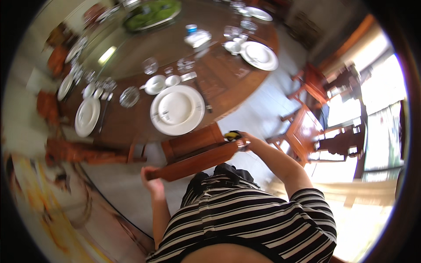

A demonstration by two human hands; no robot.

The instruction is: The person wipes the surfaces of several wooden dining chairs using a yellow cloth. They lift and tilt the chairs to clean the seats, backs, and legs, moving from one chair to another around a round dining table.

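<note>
A reddish-brown wooden chair (pixel 197 163) stands before me, its seat partly under the table edge. My left hand (pixel 153 180) grips the left end of its back. At the right end, my right hand (pixel 244 141) is closed around the back. A small yellow-and-black object (pixel 232 135) shows at the fingers of that hand; what it is I cannot tell. Just beyond the chair, a stack of white plates (pixel 177 110) sits on the round wooden table (pixel 227 98). The chair's legs are mostly hidden.
Place settings with a glass ashtray (pixel 129 97), white bowl (pixel 155 84) and dark chopsticks (pixel 204 95) line the table. A glass turntable (pixel 131 56) carries a green centrepiece (pixel 153 14). Another chair (pixel 95 151) stands left; wooden armchairs (pixel 301 130) stand right, by bright windows (pixel 381 131).
</note>
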